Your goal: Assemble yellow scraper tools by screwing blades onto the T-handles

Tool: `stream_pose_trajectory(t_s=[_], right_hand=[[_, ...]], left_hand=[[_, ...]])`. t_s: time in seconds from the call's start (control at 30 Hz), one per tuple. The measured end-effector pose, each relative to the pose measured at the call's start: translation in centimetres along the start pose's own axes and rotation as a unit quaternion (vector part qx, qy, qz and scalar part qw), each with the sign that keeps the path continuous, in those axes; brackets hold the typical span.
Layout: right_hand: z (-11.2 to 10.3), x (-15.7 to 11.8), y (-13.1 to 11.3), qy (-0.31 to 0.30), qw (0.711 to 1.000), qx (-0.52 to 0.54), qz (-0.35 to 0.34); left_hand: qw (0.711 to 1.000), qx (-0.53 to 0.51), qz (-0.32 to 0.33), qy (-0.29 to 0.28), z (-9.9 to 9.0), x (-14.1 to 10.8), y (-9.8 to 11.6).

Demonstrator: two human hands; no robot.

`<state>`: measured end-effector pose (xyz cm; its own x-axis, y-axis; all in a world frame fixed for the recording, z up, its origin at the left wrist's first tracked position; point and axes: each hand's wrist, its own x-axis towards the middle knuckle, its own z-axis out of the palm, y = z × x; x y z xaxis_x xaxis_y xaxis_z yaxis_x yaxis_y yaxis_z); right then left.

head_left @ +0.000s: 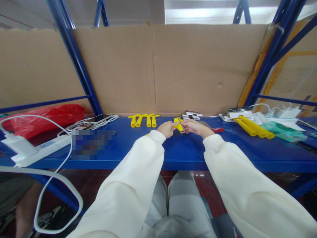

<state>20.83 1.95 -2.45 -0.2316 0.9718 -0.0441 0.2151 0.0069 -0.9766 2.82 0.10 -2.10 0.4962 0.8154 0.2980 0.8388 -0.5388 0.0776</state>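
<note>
Above the blue shelf top (138,148), my left hand (166,129) is closed on the left side of a yellow plastic tool (178,125). The fingertips of my right hand (195,127) pinch at its right side. A thin greyish strip seems to cross the yellow part, but it is too small to name. To the left stand several yellow T-shaped plastic tools (148,121), with round hollow handles facing me. Behind my right hand lies a stack of small black-and-white packs (191,115). Right of that hand is a red-handled tool (218,130), partly hidden.
More yellow tubular handles (254,127) lie on the right beside a green plastic pack (283,131). At left are a red plastic bag (49,119), a white power strip (44,150) and looping white cable (74,195). Cardboard (119,69) walls the back between blue posts (76,59).
</note>
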Motion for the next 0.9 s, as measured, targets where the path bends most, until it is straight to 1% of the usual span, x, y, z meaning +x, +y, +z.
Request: stream_pose_trajectory(t_s=[0.07,0.1,0.17,0.2,0.23,0.33,0.4,0.47,0.63,0.77,0.9], right_hand=[[-0.8,0.6,0.4,0.078,0.992,-0.094,-0.029],[-1.3,0.8,0.6,0.132,0.978,-0.157,-0.050],[-2.4,1.3,1.0,0.214,0.932,-0.282,-0.081],[-3.0,1.4,1.1,0.237,0.910,-0.329,-0.087],[-3.5,1.5,1.3,0.246,0.895,-0.363,-0.083],[-4.7,1.5,1.7,0.240,0.868,-0.432,-0.039],[-5.0,1.4,1.9,0.223,0.857,-0.465,-0.004],[-5.1,1.3,2.1,0.210,0.850,-0.483,0.014],[-5.3,1.4,2.6,0.220,0.842,-0.493,0.022],[-6.5,1.7,3.1,0.238,0.841,-0.486,0.027],[-7.5,1.8,3.3,0.231,0.844,-0.484,0.010]], left_hand=[[1.000,-0.002,-0.002,-0.004,-0.1,0.0,0.1],[1.000,-0.003,-0.002,-0.006,-0.1,0.0,0.1],[1.000,-0.007,-0.002,-0.008,-0.2,-0.1,0.1],[1.000,-0.009,-0.003,-0.008,-0.2,-0.1,0.1],[1.000,-0.011,-0.003,-0.007,-0.3,-0.1,0.1],[1.000,-0.014,0.001,-0.003,-0.2,-0.1,0.1],[1.000,-0.015,0.004,-0.003,-0.2,-0.1,0.0],[1.000,-0.017,0.003,-0.003,-0.2,-0.1,0.0],[1.000,-0.018,0.005,0.000,-0.1,-0.1,0.0],[1.000,-0.020,0.008,-0.004,-0.2,-0.1,0.0],[1.000,-0.021,0.006,-0.004,-0.2,-0.1,0.1]])
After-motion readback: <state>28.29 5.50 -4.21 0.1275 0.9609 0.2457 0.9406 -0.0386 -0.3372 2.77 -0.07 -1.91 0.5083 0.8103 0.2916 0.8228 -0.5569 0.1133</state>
